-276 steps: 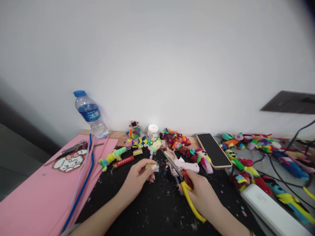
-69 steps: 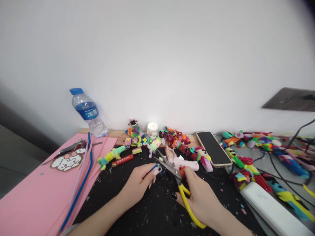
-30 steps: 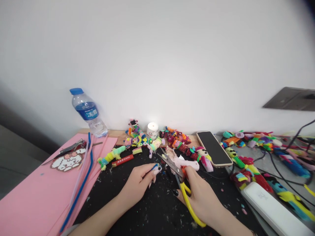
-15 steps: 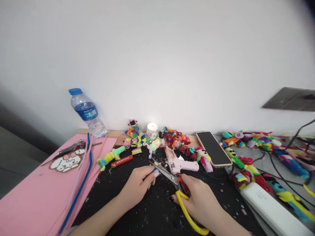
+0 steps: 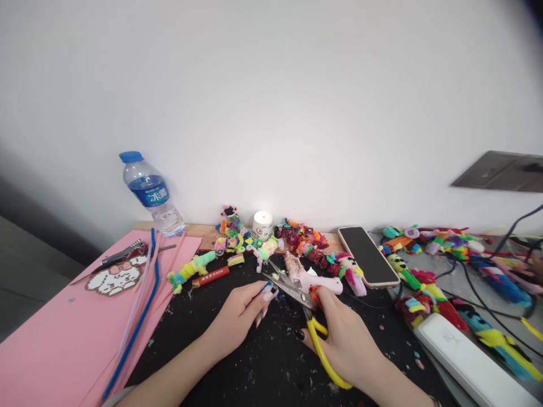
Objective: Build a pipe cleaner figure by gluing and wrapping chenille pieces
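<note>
My left hand (image 5: 244,308) pinches a small blue piece of pipe cleaner (image 5: 268,288) between thumb and fingers; most of it is hidden. My right hand (image 5: 337,325) grips yellow-handled scissors (image 5: 303,299), with a finger through the red-orange part near the pivot. The blades are parted and point up and left, close to my left fingertips. Just behind the blades lies a pale pink glue gun (image 5: 318,282) with a brown-stained nozzle. Tiny blue and pale yellow scraps are scattered on the black mat (image 5: 254,367) by the blades.
Pipe cleaner figures (image 5: 233,232), a white candle-like cup (image 5: 262,226) and a phone (image 5: 369,257) line the back. A water bottle (image 5: 150,192), pink sheets (image 5: 51,339) and long pipe cleaners (image 5: 136,333) are left. Right stand more figures (image 5: 445,305), cables and a white box (image 5: 470,362).
The scissors have shifted slightly right, away from my left fingertips, and their blades have opened wider. My left hand has turned a little, showing more of the blue piece.
</note>
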The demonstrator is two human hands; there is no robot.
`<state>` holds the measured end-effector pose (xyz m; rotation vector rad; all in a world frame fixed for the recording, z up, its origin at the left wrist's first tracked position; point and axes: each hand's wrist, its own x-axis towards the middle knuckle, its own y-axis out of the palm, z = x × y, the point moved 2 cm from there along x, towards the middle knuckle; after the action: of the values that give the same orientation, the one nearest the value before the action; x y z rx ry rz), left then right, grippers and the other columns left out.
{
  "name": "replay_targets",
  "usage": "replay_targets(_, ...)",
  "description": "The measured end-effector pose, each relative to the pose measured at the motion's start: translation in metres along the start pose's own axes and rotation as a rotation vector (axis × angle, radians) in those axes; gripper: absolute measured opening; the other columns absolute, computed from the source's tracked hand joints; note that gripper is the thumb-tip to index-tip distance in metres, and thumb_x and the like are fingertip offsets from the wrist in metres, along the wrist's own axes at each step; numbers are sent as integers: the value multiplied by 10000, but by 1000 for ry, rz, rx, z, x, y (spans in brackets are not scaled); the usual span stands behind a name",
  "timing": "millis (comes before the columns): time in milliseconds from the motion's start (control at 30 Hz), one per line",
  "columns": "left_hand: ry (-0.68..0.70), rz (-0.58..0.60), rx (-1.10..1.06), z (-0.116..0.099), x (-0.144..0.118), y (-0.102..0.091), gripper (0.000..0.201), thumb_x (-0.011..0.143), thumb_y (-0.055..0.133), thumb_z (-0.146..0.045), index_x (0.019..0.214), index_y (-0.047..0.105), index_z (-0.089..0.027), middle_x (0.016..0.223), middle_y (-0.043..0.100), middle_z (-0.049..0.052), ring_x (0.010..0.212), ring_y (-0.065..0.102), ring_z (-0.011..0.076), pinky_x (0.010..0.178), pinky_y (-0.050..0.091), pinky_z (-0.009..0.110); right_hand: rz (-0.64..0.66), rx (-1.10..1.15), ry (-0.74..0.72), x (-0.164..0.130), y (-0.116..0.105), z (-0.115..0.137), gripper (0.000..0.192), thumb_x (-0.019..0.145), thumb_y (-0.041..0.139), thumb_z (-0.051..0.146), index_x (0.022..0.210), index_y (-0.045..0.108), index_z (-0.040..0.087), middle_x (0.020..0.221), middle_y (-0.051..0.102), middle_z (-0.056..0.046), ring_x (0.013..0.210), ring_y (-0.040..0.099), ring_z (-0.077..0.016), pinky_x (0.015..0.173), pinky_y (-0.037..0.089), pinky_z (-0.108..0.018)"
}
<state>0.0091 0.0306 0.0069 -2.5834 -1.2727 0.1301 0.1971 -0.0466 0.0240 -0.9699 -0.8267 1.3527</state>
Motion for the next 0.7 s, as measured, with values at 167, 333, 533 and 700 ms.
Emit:
replay_targets(167,-56,151,-346,2,0,5,327,906,386,-429,844,524,-139,626,405,-39,527,370,85,511,324,212,14,32,-22,1,0,0,225,679,559,266,847,418,216,869,560,-31,675,526,-187,593,368,-276)
replay_targets(333,-151,166,-655,5,2,7,296,854,503,-445,966,450,-176,646,451,-39,529,402,86,503,346,211,-60,44,-10,2,1,-5,189,699,536,253,835,410,217,796,558,-20,662,531,-189,595,372,-279)
replay_targets(533,-160,160,-817,6,3,6,215,868,525,-362,836,469,-157,734,535,9,580,459,83,587,378,235,-19,24,-16,-1,3,-1,212,691,556,262,844,416,216,829,571,-25,658,542,-186,580,355,-267)
replay_targets(700,-187,133,-907,11,3,7,170,838,594,-288,923,557,-146,765,518,8,686,461,94,645,374,229,23,-12,-27,-2,4,2,263,677,575,271,881,422,210,886,578,-34,659,559,-186,562,335,-260)
